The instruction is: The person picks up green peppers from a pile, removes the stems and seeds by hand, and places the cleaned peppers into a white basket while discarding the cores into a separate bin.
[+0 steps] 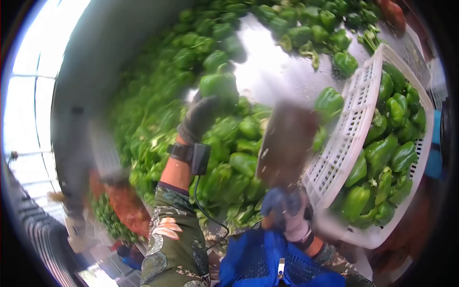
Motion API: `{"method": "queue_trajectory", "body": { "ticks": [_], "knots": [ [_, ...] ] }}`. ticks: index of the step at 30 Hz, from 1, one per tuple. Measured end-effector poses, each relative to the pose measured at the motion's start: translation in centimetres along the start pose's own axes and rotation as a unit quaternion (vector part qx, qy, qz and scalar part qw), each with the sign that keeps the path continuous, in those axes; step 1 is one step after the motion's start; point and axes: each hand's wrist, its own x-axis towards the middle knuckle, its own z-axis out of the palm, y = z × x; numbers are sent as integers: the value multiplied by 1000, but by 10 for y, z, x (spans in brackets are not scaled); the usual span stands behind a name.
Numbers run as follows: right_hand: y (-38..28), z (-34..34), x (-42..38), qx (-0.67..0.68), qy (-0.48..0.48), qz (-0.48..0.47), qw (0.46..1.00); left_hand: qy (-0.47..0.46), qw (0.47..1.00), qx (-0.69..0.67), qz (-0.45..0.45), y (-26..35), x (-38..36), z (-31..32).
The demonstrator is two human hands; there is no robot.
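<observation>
My left hand (200,116), in a dark grey glove, is closed around a large green bell pepper (219,87) lifted above the pile. In my right hand (286,214), gloved in blue and pale pink, is a cleaver (289,146). Its broad brownish blade points away from me and is smeared by motion; the handle is mostly hidden by my fingers. A heap of bell peppers (241,165) lies under and between my hands. On my left wrist sits a black device (201,159) with a cable running down.
Right of the cleaver, a white plastic crate (351,119) full of bell peppers stands tilted. More peppers (306,28) lie across the shiny metal table (267,62). An orange-red mesh sack (125,205) is at lower left. My blue bag (256,260) is at my front.
</observation>
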Motion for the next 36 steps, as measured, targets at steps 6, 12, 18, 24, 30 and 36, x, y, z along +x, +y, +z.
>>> {"method": "queue_trajectory", "body": {
  "ticks": [6, 12, 18, 24, 30, 36],
  "knots": [
    [-30, 93, 18, -300, -73, -208, 928, 135, 964, 209, 96, 37, -134, 12],
    [30, 131, 27, -462, -160, -202, 849, 307, 951, 14, 35, 53, -220, 52],
    [87, 139, 21, 174, -249, 276, 912, 425, 898, 72, 87, 42, -290, 24],
    [77, 99, 8, 148, -166, 324, 919, 370, 669, 638, -92, 34, -281, -53],
    [26, 11, -12, -11, -71, 219, 973, 166, 684, 709, -42, 42, -69, -68],
    [39, -43, -14, -108, -16, 194, 975, 169, 536, 806, -185, -36, 185, -123]
  ]
}}
